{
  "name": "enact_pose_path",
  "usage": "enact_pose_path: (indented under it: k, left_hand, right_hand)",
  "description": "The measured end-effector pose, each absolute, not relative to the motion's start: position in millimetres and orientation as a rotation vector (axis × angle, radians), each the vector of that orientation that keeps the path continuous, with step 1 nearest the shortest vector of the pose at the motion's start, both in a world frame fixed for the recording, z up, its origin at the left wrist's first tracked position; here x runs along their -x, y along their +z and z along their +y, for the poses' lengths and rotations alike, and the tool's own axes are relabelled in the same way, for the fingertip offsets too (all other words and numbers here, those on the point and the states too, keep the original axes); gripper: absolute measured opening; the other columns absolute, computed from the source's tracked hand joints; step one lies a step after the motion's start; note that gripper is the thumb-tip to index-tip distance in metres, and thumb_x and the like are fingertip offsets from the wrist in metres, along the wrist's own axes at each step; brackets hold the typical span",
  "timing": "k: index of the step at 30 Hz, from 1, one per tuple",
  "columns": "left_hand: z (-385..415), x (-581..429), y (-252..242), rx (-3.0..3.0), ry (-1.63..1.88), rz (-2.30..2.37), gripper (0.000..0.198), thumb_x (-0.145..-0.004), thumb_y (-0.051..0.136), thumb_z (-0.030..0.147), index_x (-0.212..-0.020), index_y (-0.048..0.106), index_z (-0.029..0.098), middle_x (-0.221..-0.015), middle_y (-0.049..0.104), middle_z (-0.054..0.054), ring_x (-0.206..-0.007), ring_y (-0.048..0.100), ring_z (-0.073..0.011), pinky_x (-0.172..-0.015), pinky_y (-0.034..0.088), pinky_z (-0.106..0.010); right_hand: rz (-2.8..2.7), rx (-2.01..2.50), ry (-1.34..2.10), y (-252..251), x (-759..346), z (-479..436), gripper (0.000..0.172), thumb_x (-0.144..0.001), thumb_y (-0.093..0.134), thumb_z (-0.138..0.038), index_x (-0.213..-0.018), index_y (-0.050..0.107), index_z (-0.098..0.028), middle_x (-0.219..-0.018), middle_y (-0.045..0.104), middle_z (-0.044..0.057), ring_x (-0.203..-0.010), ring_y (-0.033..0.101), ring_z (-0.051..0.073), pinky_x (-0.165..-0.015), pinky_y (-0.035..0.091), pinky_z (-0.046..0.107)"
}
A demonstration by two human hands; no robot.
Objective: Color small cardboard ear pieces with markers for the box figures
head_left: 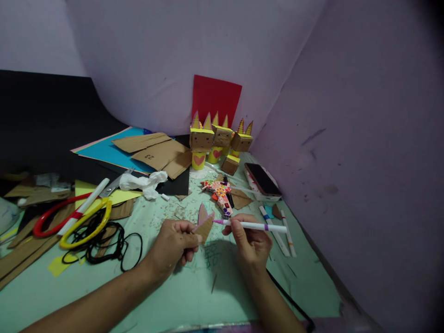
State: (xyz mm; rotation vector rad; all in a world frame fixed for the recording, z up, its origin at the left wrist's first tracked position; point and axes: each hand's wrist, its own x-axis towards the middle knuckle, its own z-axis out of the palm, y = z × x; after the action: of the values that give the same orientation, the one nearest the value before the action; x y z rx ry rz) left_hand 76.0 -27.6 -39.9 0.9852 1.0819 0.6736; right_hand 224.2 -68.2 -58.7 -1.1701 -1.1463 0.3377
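My left hand (174, 243) pinches a small cardboard cutout (204, 223) with two pointed, purple-coloured ears, held up above the green mat (194, 296). My right hand (250, 240) grips a white marker with a purple tip (255, 225), the tip touching the right edge of the cutout. Both hands hover over the middle of the mat, close together.
Three cardboard box figures with yellow spiked ears (219, 138) stand at the back before a red sheet (215, 99). A patterned glue gun (221, 193), a phone (262, 179), spare markers (281, 231), black cord (107, 240), red and yellow hoops (69, 217), cardboard sheets (159, 152) and crumpled tissue (145, 182) lie around.
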Motion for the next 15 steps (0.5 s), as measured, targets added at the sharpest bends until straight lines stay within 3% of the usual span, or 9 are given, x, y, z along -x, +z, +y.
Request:
enact_pose_path:
  k: [15]
  left_hand:
    - [-25.7,-75.4,-45.2,-0.975,0.706,1.052,0.02,-0.05,0.065,0.03,-0.048,0.053,0.015,-0.036,0.049,0.004,-0.026,0.037,-0.0045,-0.026,0.022,-0.014]
  right_hand:
    - [-1.208,1.17,0.326,-62.0,-222.1,-69.2,0.015,-0.081,0.056,-0.027,-0.07,0.06,-0.018,-0.053,0.059,-0.001,-0.047,0.056,0.013,-0.044,0.042,0.024]
